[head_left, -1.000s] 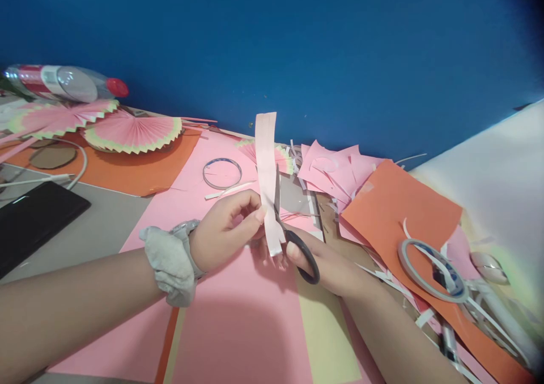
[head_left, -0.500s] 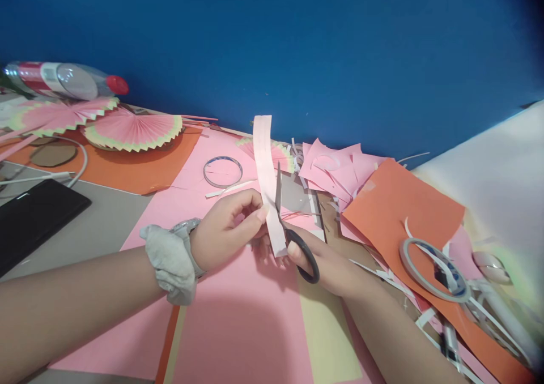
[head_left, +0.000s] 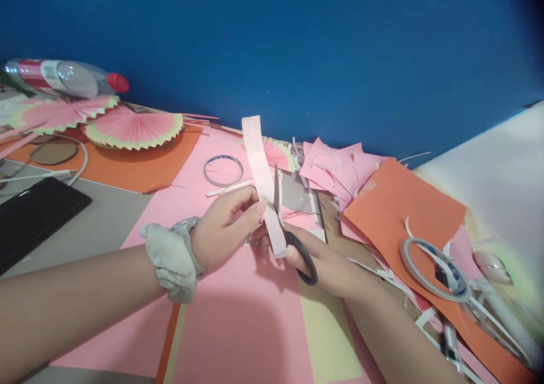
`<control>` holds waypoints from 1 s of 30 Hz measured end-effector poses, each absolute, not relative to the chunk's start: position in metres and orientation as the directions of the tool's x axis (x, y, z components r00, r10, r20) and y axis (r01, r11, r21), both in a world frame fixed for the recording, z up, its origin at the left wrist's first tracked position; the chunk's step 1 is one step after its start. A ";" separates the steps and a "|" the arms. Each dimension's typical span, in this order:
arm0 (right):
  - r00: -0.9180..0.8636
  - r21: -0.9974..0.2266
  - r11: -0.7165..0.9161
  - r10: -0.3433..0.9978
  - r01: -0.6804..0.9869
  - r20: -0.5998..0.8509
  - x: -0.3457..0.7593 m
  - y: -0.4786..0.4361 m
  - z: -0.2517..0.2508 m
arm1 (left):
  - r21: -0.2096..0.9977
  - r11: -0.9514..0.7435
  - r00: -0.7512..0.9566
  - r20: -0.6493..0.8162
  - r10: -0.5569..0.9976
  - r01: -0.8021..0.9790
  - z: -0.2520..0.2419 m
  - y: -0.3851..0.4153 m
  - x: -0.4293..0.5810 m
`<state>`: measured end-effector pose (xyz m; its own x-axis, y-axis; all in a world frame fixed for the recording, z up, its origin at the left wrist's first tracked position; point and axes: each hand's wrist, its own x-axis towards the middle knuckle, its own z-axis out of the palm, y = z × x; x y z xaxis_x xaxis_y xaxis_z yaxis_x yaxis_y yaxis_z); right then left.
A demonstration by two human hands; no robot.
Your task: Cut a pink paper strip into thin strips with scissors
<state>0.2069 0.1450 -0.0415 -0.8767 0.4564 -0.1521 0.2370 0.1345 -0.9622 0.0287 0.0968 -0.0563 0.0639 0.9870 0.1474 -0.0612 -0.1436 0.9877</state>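
Observation:
My left hand [head_left: 232, 222] pinches a pale pink paper strip [head_left: 257, 157] near its middle, and the strip stands up slanting to the left. A grey scrunchie [head_left: 172, 262] sits on that wrist. Black-handled scissors [head_left: 304, 259] are in my right hand [head_left: 318, 259], thumb through one loop. Their blades point up, close along the strip's right edge; whether they are biting into the paper I cannot tell. Some right-hand fingers are hidden behind the strip. Beneath both hands lie large pink paper sheets [head_left: 229, 327] with a pale yellow band [head_left: 329, 327].
Pleated pink paper fans [head_left: 134, 126] and a plastic bottle [head_left: 72, 78] lie at the back left, near a black phone [head_left: 42, 217]. A tape ring [head_left: 223, 170] rests behind my left hand. At right are pink scraps [head_left: 335, 166], orange paper [head_left: 403, 203] and a tape roll [head_left: 436, 271].
The strip's upper end has tilted to the left. The scissors have shifted only slightly, and both hands stay in nearly the same place.

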 end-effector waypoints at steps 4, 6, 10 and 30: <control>-0.896 -0.963 0.149 0.418 0.226 -0.146 0.209 0.146 -0.035 | 0.987 -0.140 0.085 0.146 0.986 -0.074 -0.057 0.097 0.029; -0.905 -0.967 0.152 0.406 0.206 -0.129 0.209 0.146 -0.033 | 0.987 -0.135 0.099 0.143 0.985 -0.083 -0.058 0.097 0.030; -0.908 -0.968 0.153 0.399 0.200 -0.124 0.208 0.145 -0.031 | 0.986 -0.144 0.101 0.153 0.983 -0.089 -0.059 0.098 0.030; -0.903 -0.966 0.185 0.420 0.182 -0.090 0.202 0.146 -0.040 | 0.988 -0.149 0.105 0.153 0.983 -0.047 -0.060 0.096 0.028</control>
<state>0.2018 0.1455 -0.0402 -0.9033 0.4196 -0.0897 0.1818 0.1847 -0.9658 0.0285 0.0965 -0.0603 0.1049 0.9827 0.1528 -0.0471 -0.1486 0.9878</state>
